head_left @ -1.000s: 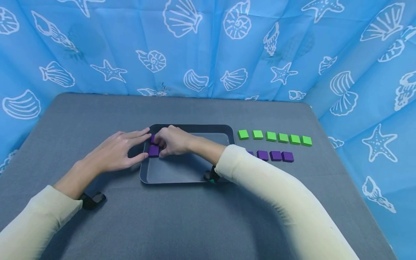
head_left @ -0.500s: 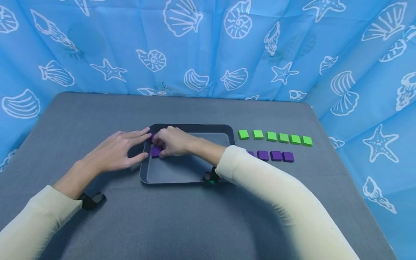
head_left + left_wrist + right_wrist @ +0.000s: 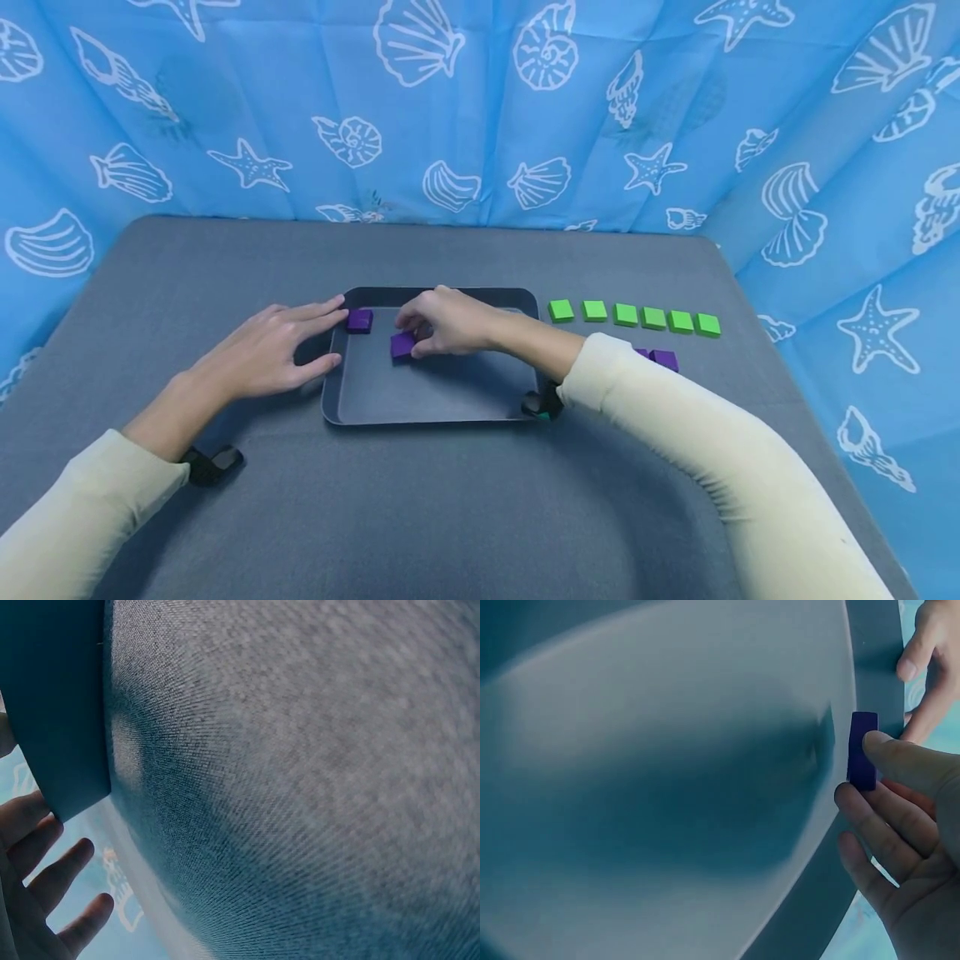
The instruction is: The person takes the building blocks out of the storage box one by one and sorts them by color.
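My right hand (image 3: 450, 321) pinches a square purple block (image 3: 402, 346) between thumb and fingers, over the left half of a dark baking tray (image 3: 431, 422). In the right wrist view the thumb and fingertips grip the edges of this purple block (image 3: 862, 750), which hangs above the tray floor. Another purple block (image 3: 359, 321) lies in the tray's back left corner. My left hand (image 3: 281, 346) has its fingers spread, with fingertips at the tray's left rim close to that corner block. The left wrist view shows those fingers (image 3: 64, 877) straight beside the tray's outer wall (image 3: 60, 712).
On the grey table (image 3: 420, 517), right of the tray, several green blocks (image 3: 626, 315) form a row. Nearer, purple blocks (image 3: 664, 360) are partly hidden behind my right sleeve (image 3: 697, 433). A blue shell-patterned curtain (image 3: 480, 108) hangs behind the table.
My right hand has moved right from the tray's left wall, carrying one purple block away from the other. The corner block now shows fully. My left hand has stayed in place.
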### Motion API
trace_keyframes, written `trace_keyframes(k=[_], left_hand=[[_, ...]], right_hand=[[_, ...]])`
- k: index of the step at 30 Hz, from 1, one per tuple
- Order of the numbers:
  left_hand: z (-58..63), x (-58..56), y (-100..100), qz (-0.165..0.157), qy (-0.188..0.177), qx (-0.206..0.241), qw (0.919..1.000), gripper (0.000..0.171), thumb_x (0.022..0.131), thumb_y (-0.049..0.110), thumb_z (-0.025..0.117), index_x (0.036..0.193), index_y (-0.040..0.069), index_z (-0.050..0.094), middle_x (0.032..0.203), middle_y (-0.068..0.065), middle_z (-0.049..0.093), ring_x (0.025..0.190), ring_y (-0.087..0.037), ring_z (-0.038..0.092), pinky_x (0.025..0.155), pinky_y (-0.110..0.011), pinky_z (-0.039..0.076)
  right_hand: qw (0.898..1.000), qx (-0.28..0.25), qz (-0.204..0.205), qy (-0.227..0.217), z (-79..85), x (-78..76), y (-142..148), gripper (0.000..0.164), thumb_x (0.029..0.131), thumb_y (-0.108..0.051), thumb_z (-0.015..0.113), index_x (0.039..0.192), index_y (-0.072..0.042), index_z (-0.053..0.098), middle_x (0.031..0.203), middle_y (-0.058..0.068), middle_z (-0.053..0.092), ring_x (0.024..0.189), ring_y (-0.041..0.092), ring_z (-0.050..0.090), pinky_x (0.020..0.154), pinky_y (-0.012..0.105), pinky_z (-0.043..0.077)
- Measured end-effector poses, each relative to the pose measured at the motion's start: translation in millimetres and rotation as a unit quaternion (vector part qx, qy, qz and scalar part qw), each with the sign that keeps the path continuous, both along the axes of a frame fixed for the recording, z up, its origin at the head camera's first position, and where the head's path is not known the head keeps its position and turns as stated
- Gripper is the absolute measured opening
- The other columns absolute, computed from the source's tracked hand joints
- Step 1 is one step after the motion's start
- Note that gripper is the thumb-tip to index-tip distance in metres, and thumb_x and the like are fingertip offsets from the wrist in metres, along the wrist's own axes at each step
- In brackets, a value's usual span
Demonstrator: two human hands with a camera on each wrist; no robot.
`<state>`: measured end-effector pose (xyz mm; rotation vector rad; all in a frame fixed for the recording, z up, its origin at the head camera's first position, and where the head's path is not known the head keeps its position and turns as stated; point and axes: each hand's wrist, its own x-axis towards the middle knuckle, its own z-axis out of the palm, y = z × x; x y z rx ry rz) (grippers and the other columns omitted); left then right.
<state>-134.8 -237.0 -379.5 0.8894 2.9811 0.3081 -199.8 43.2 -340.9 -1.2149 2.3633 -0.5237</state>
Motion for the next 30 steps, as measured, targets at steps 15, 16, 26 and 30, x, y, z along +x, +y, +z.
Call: trace_keyframes(k=[15, 16, 26, 30], left_hand=[[-0.3, 0.3, 1.1, -0.004, 0.012, 0.001, 0.9999, 0.067, 0.095, 0.043, 0.062, 0.148, 0.005, 0.047, 0.154, -0.017, 0.041, 0.128, -0.041, 0.053, 0.103, -0.065, 0.038], [-0.3, 0.4, 1.2, -0.004, 0.011, 0.000, 0.9999, 0.067, 0.095, 0.043, 0.062, 0.148, 0.005, 0.047, 0.154, -0.017, 0.041, 0.128, -0.041, 0.053, 0.103, -0.066, 0.038], [1.5, 1.6, 2.8, -0.001, 0.011, -0.004, 0.9999, 0.067, 0.094, 0.043, 0.063, 0.147, 0.004, 0.048, 0.153, -0.018, 0.043, 0.129, -0.041, 0.053, 0.103, -0.066, 0.038], [1.6, 1.7, 2.9, 0.002, 0.008, -0.006, 0.9999, 0.067, 0.095, 0.044, 0.062, 0.147, 0.005, 0.047, 0.153, -0.018, 0.042, 0.130, -0.042, 0.051, 0.103, -0.068, 0.036]], right_hand=[[0.997, -0.040, -0.061, -0.026, 10.2, 5.5, 96.4, 0.044, 0.087, -0.008, 0.077, 0.128, 0.001, 0.064, 0.123, 0.011, 0.068, 0.106, 0.018, 0.069, 0.095, 0.037, 0.054], [0.997, -0.041, -0.065, -0.026, 11.0, 7.0, 101.3, 0.044, 0.087, -0.007, 0.077, 0.128, 0.001, 0.064, 0.123, 0.011, 0.068, 0.106, 0.019, 0.069, 0.094, 0.038, 0.054], [0.993, -0.048, -0.102, -0.021, 17.8, 21.3, 146.7, 0.041, 0.088, -0.007, 0.076, 0.126, 0.000, 0.065, 0.120, 0.010, 0.069, 0.106, 0.020, 0.069, 0.094, 0.041, 0.054], [0.992, -0.054, -0.114, -0.013, 19.1, 25.5, 162.0, 0.039, 0.088, -0.007, 0.075, 0.125, -0.002, 0.066, 0.118, 0.007, 0.070, 0.105, 0.018, 0.068, 0.093, 0.042, 0.054]])
